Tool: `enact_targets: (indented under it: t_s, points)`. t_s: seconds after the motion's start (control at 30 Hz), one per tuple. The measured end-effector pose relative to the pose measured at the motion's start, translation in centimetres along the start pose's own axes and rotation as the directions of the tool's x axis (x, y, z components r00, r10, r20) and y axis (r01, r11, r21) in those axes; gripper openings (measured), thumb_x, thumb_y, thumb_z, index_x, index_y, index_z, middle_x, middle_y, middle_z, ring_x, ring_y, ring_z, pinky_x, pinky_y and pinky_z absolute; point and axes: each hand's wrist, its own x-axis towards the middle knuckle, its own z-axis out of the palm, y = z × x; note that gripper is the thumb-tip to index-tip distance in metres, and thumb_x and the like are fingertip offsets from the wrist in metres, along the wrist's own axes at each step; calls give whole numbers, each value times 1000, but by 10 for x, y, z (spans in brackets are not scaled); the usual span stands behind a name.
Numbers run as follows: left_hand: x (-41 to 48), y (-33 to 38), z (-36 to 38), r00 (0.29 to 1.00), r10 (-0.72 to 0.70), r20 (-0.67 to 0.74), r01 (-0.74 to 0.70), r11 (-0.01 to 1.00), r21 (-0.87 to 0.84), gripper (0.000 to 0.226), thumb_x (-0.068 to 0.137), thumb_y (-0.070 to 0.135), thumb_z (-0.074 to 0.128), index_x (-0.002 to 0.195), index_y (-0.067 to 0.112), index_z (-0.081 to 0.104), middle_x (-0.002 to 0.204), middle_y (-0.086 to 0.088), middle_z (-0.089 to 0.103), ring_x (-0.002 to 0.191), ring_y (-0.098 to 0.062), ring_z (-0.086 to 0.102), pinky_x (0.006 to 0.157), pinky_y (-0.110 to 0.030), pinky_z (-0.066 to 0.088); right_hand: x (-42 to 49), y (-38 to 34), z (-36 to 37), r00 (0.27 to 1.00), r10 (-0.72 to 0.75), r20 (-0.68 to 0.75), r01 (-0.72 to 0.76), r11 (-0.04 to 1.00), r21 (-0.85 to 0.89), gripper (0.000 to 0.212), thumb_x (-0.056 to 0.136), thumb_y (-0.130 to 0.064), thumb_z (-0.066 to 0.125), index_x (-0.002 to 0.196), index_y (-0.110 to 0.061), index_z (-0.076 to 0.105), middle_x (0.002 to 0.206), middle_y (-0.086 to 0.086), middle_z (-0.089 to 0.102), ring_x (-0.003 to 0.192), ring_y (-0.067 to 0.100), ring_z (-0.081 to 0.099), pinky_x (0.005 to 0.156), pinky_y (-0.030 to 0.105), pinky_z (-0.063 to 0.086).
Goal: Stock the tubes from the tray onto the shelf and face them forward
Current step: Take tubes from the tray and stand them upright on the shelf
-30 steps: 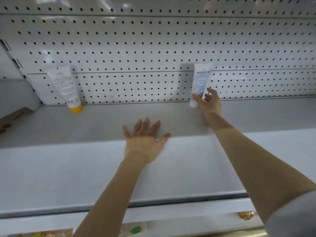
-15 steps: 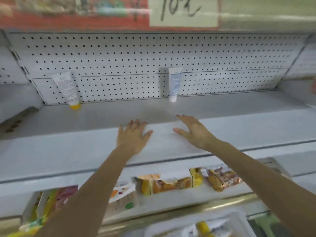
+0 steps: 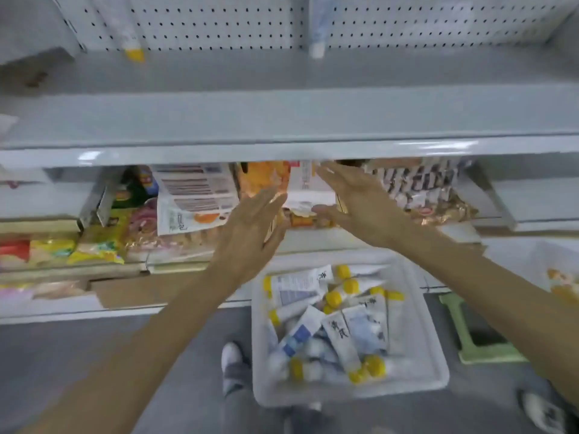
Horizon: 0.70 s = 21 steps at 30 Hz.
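Observation:
A white tray (image 3: 416,364) sits low in front of me, filled with several white tubes (image 3: 341,333) with yellow or white caps, lying jumbled. On the grey shelf (image 3: 282,117) above, a yellow-capped tube (image 3: 130,42) leans on the pegboard at the left. A white-capped blue-and-white tube (image 3: 317,36) stands at the middle. My left hand (image 3: 250,227) and my right hand (image 3: 360,202) hover empty with fingers spread, below the shelf's front edge and above the tray.
Snack packets (image 3: 194,198) and wrapped goods (image 3: 423,189) fill the lower shelf behind my hands. A cardboard piece (image 3: 141,289) lies on the ledge below. A green stool (image 3: 482,346) stands right of the tray. My shoe (image 3: 232,355) is on the grey floor.
My right hand let go of the blue-and-white tube on the shelf. Both hands drew back and down off the shelf, and my view dropped to show the tray.

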Motion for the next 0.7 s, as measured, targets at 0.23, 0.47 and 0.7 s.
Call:
enact_targets:
  t_s: [0.23, 0.47, 0.7]
  points:
    - [-130, -8, 99, 850, -397, 348, 421, 907, 7, 70, 97, 57, 23, 148, 10, 29, 152, -17, 30, 138, -33, 33, 111, -47, 30, -95, 4, 143, 910, 213, 356, -313, 916, 251, 76, 90, -63, 36, 152, -22, 19, 158, 3, 18, 145, 21, 16, 117, 40, 18]
    - [-193, 4, 128, 365, -719, 591, 925, 353, -142, 62, 96, 39, 48, 145, 6, 27, 146, -15, 37, 132, -31, 39, 105, -35, 32, -136, -18, 237, 777, 300, 553, -559, 733, 388, 68, 91, -42, 58, 147, -14, 31, 150, 9, 35, 135, 26, 35, 110, 34, 29]
    - [-211, -5, 138, 200, -668, 717, 979, 167, -117, 52, 97, 47, 41, 142, 21, 36, 134, -5, 52, 123, -32, 50, 105, -41, 38, -113, -14, 262, 719, 355, 597, -666, 596, 448, 67, 89, -40, 62, 145, -15, 34, 148, 8, 38, 129, 26, 41, 109, 40, 34]
